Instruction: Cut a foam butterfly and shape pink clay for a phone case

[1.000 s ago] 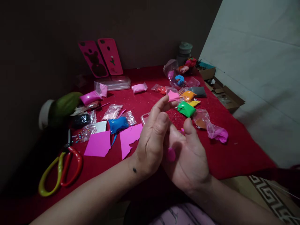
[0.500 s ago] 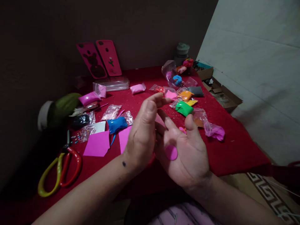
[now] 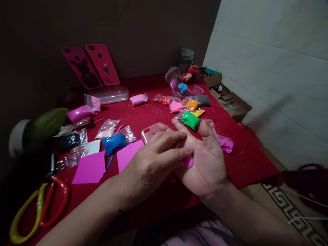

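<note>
My right hand point(image 3: 202, 160) is palm up with its fingers stretched out, and a flat pink clay disc point(image 3: 188, 162) lies on the palm. Over it reaches my left hand point(image 3: 153, 160), palm down, its extended fingers slightly apart and the fingertips on the palm beside the disc's upper edge. My left thumb is hidden, and the left hand covers part of the disc. Just behind the hands, a clear pinkish phone case point(image 3: 150, 131) lies on the red cloth point(image 3: 138, 114), partly covered by the left hand.
Pink sheets point(image 3: 89, 167), a blue clay packet point(image 3: 114, 142) and red-and-yellow-handled scissors point(image 3: 55, 201) lie at left. A green packet point(image 3: 190, 120) and other clay packets are behind the right hand. Two decorated pink cases point(image 3: 103, 65) lean on the back wall. Cardboard boxes point(image 3: 237, 104) stand beyond the cloth.
My left hand has turned from edge-on to palm down, its fingers now laid over the right palm and partly over the disc. The view has shifted, moving the table items leftward.
</note>
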### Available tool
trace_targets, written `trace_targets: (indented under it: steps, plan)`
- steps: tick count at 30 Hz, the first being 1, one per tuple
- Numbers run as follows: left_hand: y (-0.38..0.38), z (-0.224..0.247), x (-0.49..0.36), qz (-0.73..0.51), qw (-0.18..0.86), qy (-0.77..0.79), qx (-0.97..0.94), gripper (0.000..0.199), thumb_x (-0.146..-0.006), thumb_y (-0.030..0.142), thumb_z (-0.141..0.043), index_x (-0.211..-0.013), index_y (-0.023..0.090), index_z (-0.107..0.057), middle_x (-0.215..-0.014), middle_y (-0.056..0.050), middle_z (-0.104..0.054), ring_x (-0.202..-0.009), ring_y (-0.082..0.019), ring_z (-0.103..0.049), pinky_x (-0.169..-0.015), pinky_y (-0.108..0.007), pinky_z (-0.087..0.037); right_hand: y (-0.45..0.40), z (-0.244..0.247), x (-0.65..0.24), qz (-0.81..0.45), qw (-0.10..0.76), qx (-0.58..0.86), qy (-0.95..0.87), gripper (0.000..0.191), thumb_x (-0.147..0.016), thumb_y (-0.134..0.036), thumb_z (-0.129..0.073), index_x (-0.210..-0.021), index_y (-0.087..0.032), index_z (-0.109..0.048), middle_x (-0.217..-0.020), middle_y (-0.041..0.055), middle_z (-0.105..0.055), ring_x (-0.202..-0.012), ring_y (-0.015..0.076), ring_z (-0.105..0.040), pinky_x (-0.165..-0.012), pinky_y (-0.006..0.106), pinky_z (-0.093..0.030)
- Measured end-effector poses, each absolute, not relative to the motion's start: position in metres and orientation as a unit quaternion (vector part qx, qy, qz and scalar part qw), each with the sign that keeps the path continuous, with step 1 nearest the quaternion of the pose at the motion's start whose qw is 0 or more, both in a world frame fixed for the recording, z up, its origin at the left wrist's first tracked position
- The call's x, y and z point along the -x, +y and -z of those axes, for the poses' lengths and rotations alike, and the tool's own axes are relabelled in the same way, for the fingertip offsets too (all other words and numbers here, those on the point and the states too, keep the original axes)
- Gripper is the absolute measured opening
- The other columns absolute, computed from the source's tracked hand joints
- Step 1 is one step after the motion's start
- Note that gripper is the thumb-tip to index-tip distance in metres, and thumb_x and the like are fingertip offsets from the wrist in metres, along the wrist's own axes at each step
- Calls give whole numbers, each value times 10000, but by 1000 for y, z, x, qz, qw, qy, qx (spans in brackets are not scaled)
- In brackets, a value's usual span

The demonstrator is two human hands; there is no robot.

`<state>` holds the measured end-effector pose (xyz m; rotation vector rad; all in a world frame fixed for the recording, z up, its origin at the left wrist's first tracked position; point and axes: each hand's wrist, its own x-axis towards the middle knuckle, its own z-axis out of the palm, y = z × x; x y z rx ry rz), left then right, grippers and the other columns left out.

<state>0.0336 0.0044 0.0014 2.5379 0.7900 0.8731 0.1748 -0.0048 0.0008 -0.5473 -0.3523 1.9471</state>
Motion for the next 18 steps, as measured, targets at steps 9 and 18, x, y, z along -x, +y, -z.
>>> trace_targets:
  steps: [9, 18]
  plan:
    - [1, -20, -33, -359, 476, 375, -710, 29, -844, 207, -692, -834, 184, -677, -946, -33, -700, -924, -152, -664, -820, -247, -546, -7, 4, -179, -792, 539, 230, -171, 608, -867, -527, -560, -1364, -200, -433, -1339, 112, -547, -1261, 248, -534, -1088, 421, -411]
    - [1, -18, -35, -426, 546, 450, -563, 332, -775, 168, -744, -1074, 210, -609, -795, 42, -694, -732, -91, -669, -643, -158, -550, -8, -1, -206, -539, 443, 427, -575, 176, -848, -320, -714, -890, -150, -699, -869, 22, -706, -783, 118, -650, -718, 203, -525]
